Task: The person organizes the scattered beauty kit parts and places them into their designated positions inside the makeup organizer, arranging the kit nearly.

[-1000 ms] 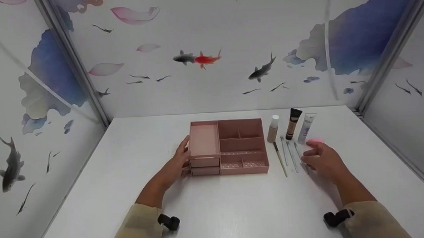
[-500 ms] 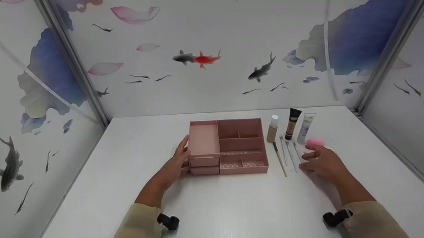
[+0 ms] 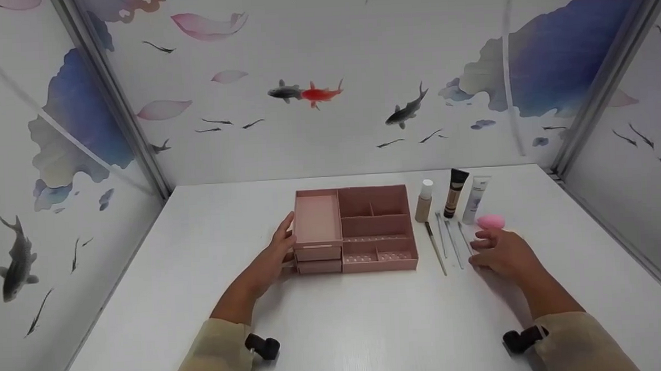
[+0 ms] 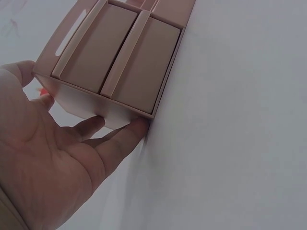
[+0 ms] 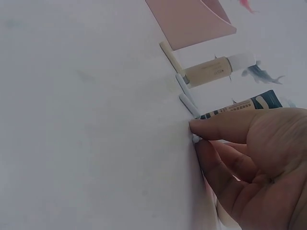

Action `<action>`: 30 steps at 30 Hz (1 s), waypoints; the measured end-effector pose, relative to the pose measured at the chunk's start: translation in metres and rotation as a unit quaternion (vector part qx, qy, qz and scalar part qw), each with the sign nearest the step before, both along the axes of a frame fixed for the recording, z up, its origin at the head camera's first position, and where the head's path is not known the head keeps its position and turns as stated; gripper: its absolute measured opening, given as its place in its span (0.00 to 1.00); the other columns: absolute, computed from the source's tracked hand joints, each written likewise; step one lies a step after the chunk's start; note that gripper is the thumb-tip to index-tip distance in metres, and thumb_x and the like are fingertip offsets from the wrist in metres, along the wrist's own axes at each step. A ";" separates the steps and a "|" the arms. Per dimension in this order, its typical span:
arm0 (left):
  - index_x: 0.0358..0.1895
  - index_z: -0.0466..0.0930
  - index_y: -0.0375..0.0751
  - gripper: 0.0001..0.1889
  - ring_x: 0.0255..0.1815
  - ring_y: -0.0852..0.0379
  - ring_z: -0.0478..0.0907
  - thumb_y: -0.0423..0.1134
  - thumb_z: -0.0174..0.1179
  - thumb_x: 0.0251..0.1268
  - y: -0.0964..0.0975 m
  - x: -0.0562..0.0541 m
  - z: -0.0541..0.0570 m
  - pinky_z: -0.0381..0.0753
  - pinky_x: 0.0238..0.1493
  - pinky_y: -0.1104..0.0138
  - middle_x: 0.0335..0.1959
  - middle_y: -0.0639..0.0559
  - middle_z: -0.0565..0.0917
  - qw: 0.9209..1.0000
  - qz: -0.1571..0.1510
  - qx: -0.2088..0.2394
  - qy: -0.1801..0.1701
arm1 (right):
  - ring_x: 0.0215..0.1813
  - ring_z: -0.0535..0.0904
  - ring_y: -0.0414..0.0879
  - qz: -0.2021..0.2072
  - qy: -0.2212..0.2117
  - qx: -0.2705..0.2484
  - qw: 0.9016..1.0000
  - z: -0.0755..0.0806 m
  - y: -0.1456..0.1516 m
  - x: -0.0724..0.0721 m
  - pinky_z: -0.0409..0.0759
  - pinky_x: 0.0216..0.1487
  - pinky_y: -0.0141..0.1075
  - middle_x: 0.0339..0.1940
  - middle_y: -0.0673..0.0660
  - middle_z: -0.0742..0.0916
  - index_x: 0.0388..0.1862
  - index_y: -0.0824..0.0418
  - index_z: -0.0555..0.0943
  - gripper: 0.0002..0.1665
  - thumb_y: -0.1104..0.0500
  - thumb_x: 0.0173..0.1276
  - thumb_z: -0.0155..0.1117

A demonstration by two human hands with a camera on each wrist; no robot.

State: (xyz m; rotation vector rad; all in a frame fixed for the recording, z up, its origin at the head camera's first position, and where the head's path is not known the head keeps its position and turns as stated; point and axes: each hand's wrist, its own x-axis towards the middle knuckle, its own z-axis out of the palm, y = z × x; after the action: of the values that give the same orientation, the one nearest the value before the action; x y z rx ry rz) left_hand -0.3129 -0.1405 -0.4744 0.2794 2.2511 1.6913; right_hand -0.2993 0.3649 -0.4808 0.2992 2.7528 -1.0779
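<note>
A pink desk organizer (image 3: 377, 228) with drawers on its left stands on the table. My left hand (image 3: 272, 260) rests on its left side; in the left wrist view, extended fingertips touch the side wall beside the two drawers (image 4: 139, 62). My right hand (image 3: 503, 253) is low over the table at the right. Its thumb and forefinger pinch the near end of a thin pale makeup brush (image 3: 464, 237), whose whitish tip (image 5: 195, 139) shows between them in the right wrist view. Just beyond that hand lies a pink makeup sponge (image 3: 491, 222).
Right of the organizer are a beige bottle with a white cap (image 3: 424, 201), a black-and-tan tube (image 3: 456, 193) and a white tube (image 3: 477, 200). In front lie a brush with a wooden handle (image 3: 437, 249) and two pale thin brushes (image 3: 454, 244). Patterned panels enclose the table.
My right hand has drawn slightly nearer to me, uncovering the pink sponge, and its fingertips have come together at the brush end. The left hand keeps its place on the organizer.
</note>
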 end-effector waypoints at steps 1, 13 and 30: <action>0.80 0.40 0.96 0.29 0.87 0.32 0.57 0.70 0.38 0.83 0.000 0.000 0.000 0.55 0.84 0.32 0.91 0.52 0.47 1.000 0.000 -0.003 0.001 | 0.77 0.74 0.68 -0.002 0.000 -0.001 1.000 0.000 0.000 0.000 0.75 0.74 0.61 0.74 0.64 0.83 0.81 0.63 0.70 0.47 0.48 0.69 0.76; 0.82 0.39 0.94 0.30 0.89 0.32 0.52 0.68 0.37 0.84 0.002 -0.003 0.002 0.49 0.84 0.29 0.91 0.51 0.45 1.000 -0.003 -0.001 0.000 | 0.56 0.86 0.52 -0.046 0.008 -0.076 0.996 -0.002 0.002 -0.001 0.85 0.48 0.32 0.76 0.66 0.81 0.83 0.61 0.68 0.42 0.56 0.73 0.69; 0.81 0.40 0.95 0.30 0.87 0.31 0.56 0.69 0.38 0.84 -0.001 -0.001 -0.001 0.54 0.83 0.31 0.91 0.51 0.46 1.000 -0.002 0.002 0.000 | 0.63 0.76 0.54 -0.070 0.004 -0.224 0.972 0.016 -0.015 0.001 0.84 0.54 0.33 0.75 0.65 0.74 0.85 0.59 0.65 0.36 0.57 0.82 0.58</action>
State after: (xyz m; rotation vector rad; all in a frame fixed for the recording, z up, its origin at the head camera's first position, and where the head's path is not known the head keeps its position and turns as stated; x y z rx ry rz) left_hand -0.3134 -0.1410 -0.4749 0.2844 2.2464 1.6947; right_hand -0.2982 0.3499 -0.4649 0.4248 2.4260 -1.6928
